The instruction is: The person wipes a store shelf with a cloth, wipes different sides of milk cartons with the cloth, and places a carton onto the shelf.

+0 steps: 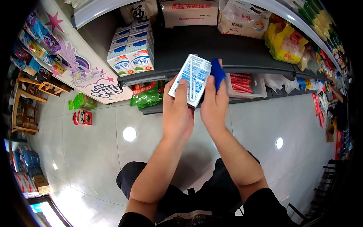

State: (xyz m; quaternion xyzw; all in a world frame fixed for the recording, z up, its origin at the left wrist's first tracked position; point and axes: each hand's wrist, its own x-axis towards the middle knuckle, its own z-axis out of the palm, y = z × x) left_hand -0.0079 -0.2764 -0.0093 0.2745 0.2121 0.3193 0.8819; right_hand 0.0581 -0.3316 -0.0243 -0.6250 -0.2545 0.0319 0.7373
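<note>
A white and blue milk carton with a straw on its side is held up in front of the shelf edge. My left hand grips it from the left, thumb across its printed face. At the carton's right side, my right hand is closed on a blue cloth, which it holds against or close beside the carton. Several similar milk cartons stand in rows on the dark shelf, to the left.
Large noodle packs and a yellow bag sit on the shelf. Below are a tub of red-wrapped sticks and a green bag. A red box stands on the tiled floor; wooden stools are far left.
</note>
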